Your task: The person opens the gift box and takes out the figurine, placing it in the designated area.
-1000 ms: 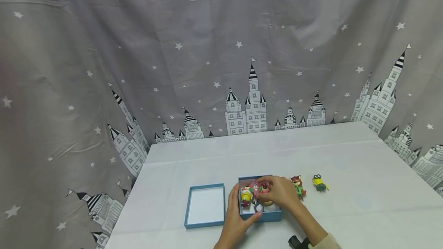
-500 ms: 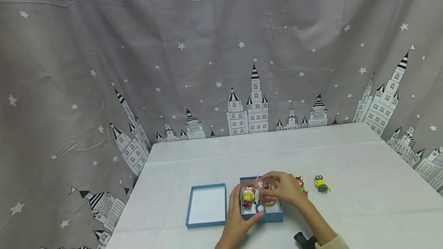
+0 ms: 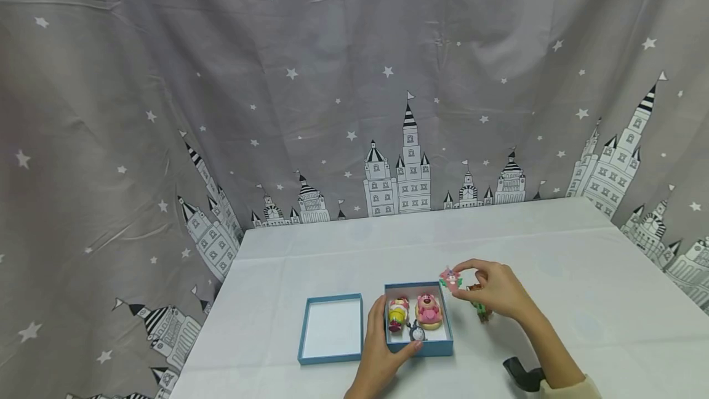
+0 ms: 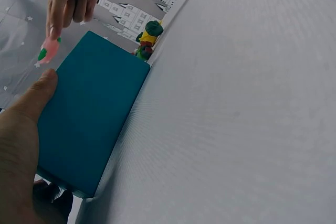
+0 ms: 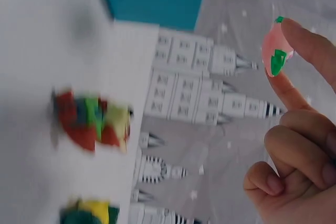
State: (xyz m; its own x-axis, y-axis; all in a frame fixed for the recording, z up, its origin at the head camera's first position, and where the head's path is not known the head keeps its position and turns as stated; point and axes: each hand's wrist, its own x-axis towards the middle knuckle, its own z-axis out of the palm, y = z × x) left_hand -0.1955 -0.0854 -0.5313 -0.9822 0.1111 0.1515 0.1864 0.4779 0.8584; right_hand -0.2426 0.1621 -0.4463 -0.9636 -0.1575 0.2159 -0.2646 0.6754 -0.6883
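Observation:
My left hand grips the blue box, thumb on the front wall and fingers along the left side. In the box lie a yellow-and-red figurine, a pink bear figurine and a small dark grey-and-white figurine. Between thumb and forefinger, my right hand pinches a small pink figurine with green parts, held up near the box's back right corner. In the right wrist view the same pink figurine shows its rounded side, with the other fingers curled in.
A shallow blue lid with a white inside lies left of the box. Partly behind the right hand is a fox figurine in green. The right wrist view shows a yellow-and-green figurine beyond it. A castle-print curtain hangs behind the table.
My right hand has lifted the pink-and-green figurine out of the box and moved right with it, uncovering the pink bear. My left hand stays on the box.

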